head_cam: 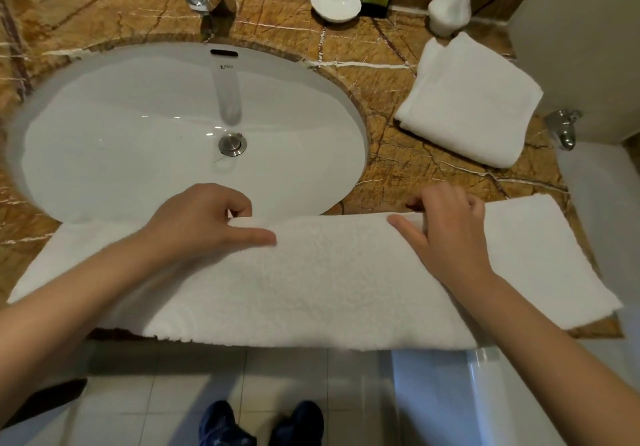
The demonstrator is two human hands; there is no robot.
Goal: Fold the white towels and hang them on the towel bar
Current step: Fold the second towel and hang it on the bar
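Fingers: left hand pinches the far edge of the long towel; right hand curls over that edge, grasping it.
Surface: brown marble tabletop around a white sink; tiled floor below.
Axis: long towel runs left-right along the front edge.
Count: two towels; folded towel lies right of the sink.

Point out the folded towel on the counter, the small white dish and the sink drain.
folded towel (471,99), head view, middle of its top layer.
small white dish (335,3), head view, inside of the bowl.
sink drain (232,144), head view, centre of the metal plug.
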